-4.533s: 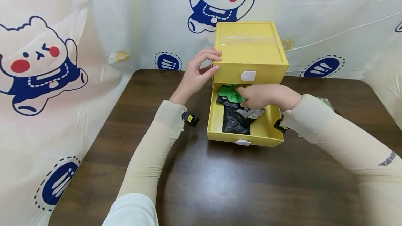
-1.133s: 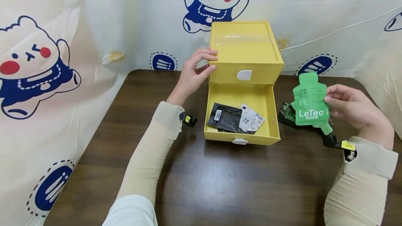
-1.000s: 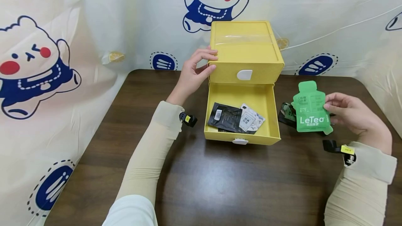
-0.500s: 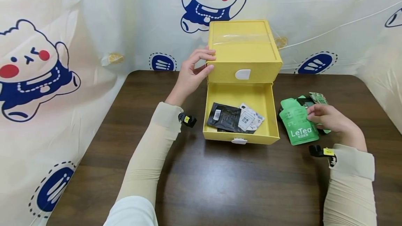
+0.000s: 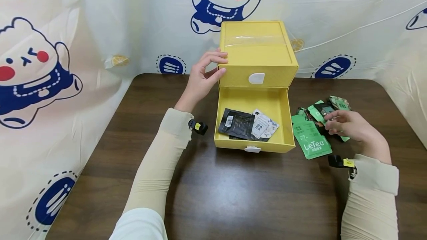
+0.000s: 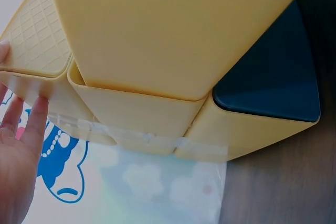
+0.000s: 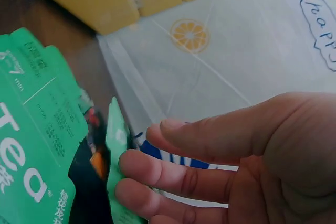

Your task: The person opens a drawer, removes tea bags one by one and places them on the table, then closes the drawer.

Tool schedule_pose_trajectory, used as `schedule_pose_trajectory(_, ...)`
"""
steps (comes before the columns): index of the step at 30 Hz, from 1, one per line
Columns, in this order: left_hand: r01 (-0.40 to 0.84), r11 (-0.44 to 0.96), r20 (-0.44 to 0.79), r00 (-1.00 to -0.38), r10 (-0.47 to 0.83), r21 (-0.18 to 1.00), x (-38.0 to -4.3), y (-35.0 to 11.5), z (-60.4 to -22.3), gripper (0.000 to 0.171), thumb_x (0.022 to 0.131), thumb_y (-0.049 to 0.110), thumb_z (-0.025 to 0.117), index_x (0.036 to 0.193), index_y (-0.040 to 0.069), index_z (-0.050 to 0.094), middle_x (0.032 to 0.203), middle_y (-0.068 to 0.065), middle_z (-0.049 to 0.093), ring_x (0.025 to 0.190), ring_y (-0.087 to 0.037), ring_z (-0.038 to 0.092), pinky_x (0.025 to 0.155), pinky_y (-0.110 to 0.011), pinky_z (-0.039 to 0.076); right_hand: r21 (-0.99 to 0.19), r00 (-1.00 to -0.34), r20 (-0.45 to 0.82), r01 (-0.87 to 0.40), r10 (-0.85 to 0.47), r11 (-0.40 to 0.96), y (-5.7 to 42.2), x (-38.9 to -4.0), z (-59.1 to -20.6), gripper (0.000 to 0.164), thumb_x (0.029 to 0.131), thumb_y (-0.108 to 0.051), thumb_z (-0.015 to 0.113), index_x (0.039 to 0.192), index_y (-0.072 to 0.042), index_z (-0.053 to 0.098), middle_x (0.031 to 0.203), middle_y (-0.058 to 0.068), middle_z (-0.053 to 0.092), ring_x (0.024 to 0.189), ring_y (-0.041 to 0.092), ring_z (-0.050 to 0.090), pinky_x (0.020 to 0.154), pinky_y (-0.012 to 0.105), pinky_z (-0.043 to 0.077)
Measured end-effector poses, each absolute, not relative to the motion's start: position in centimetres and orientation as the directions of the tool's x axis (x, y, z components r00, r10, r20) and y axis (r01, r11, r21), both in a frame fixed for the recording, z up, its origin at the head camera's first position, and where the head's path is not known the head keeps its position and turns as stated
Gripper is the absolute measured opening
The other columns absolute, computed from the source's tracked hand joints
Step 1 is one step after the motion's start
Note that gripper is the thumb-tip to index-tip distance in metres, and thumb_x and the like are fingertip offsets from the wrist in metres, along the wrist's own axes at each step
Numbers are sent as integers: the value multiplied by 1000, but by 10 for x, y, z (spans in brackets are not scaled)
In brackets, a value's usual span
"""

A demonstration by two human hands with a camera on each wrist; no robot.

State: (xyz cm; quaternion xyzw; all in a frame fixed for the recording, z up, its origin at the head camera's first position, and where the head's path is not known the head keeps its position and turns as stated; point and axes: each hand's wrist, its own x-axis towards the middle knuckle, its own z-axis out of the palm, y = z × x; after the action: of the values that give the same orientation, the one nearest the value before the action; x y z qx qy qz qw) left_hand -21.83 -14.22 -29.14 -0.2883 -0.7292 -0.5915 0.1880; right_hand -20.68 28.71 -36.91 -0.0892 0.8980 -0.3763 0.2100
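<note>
A yellow two-drawer storage box [image 5: 259,49] stands at the back of the table, its lower drawer [image 5: 287,121] pulled out. My left hand [image 5: 203,80] rests on the box's upper left corner, fingers extended over the top edge, thumb by the front. Inside the drawer lie a black sachet [image 5: 240,124] and a white-and-grey patterned one [image 5: 266,126], partly overlapping. Right of the drawer, a green LeTea pouch [image 5: 311,142] lies flat on the table. My right hand [image 5: 351,125] hovers over the pile beside it, thumb and fingers apart, nothing between them; fingertips [image 7: 139,166] are close to another green packet [image 7: 118,145].
Several dark and green packets form the pile, with a patterned green sachet [image 5: 340,103] at its back. The upper drawer [image 5: 273,79] is closed, with a white pull tab [image 5: 257,78]. A printed curtain [image 5: 160,17] hangs behind the brown table [image 5: 213,192].
My right hand took the green LeTea pouch from the drawer, carried it right, laid it beside the other packets and let go. My left hand has stayed on the box corner.
</note>
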Motion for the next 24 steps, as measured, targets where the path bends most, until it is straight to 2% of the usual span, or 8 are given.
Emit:
schedule_pose_trajectory(5, 662, 124, 635, -747, 197, 740, -219, -144, -292, 17, 85, -5, 58, 102, -9, 58, 120, -22, 51, 127, -17, 34, 92, -37, 46, -709, -920, -216, -83, -328, 700, 282, -200, -355, 31, 97, -13, 43, 122, 6, 44, 96, 14, 64, 79, 19, 60, 66, 29, 52)
schedule_pose_trajectory(11, 665, 127, 635, -743, 211, 736, -218, -144, -291, 18, 86, -4, 58, 103, -9, 58, 121, -22, 51, 127, -17, 33, 92, -37, 46, -753, -944, -59, -172, -325, 635, 268, -193, -332, 23, 96, -9, 46, 116, 3, 49, 83, -5, 64, 75, 14, 61, 60, 22, 52)
schedule_pose_trajectory(14, 658, 132, 630, -750, 202, 741, -217, -145, -291, 17, 86, -4, 58, 102, -9, 58, 121, -21, 51, 127, -16, 33, 92, -36, 46, -714, -943, -20, -220, -333, 665, 255, -194, -311, 22, 96, -15, 47, 115, -4, 51, 83, -9, 63, 73, 11, 58, 47, 26, 50)
schedule_pose_trajectory(18, 658, 130, 632, -750, 196, 741, -217, -145, -290, 17, 86, -4, 58, 102, -9, 58, 121, -21, 51, 127, -16, 33, 92, -36, 46, -672, -920, 50, -319, -389, 669, 232, -198, -283, 20, 94, -16, 51, 113, -9, 55, 85, -8, 64, 75, 9, 58, 50, 20, 48)
schedule_pose_trajectory(21, 664, 121, 637, -745, 197, 738, -218, -144, -290, 17, 86, -5, 58, 102, -9, 58, 121, -23, 50, 127, -17, 33, 92, -37, 46, -662, -888, 92, -392, -450, 639, 214, -202, -267, 19, 91, -13, 57, 110, -8, 57, 88, -3, 64, 78, 9, 60, 65, 11, 46)
schedule_pose_trajectory(24, 665, 116, 640, -743, 195, 738, -218, -142, -292, 17, 85, -6, 58, 102, -10, 58, 121, -23, 50, 127, -17, 33, 92, -37, 46, -660, -858, 98, -435, -503, 613, 196, -204, -255, 19, 89, -13, 61, 107, -9, 58, 92, 4, 64, 79, 11, 61, 65, 13, 48)
